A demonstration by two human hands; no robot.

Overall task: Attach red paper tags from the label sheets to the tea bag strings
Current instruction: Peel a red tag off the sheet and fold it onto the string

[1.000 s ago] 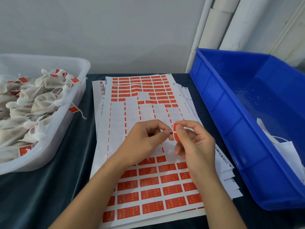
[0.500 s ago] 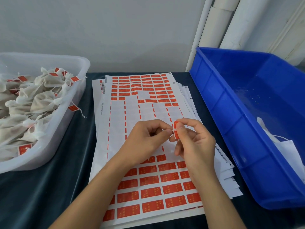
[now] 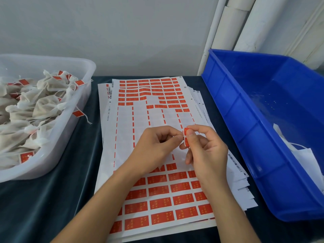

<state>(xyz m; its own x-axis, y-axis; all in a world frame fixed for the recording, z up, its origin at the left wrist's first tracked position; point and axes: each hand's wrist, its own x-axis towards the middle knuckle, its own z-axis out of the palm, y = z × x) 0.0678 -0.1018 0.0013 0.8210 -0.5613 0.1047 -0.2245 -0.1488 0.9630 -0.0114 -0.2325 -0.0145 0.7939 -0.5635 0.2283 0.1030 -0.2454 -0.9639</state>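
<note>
The red tag (image 3: 186, 137) sits pinched between thumb and forefinger of my right hand (image 3: 205, 153), held upright just above the top label sheet (image 3: 157, 199). My left hand (image 3: 154, 148) closes its own thumb and forefinger against the tag's left edge; whether a tea bag string runs between those fingertips I cannot tell, it would be too thin to show at this range. Both grips are nearly closed, only the tips working, the other fingers loosely curled and holding nothing.

I judge the tag to be almost weightless, thin and floppy, with a sticky back, so it will crease or cling to skin if squeezed in the middle. The safest hold is at the edges, light pressure, keeping the adhesive face off the fingertips until it folds over a string.

Beneath the hands the label sheets lie stacked on the dark table (image 3: 52, 199), the middle rows of the top sheet already stripped, full red rows left near and far. To my left a clear tub (image 3: 77, 123) holds tea bags (image 3: 43, 106), soft cloth-like pouches, many already tagged, one string hanging over the rim. To my right stands a blue bin (image 3: 245, 137) with some white material (image 3: 305, 158) in its near corner.
</note>
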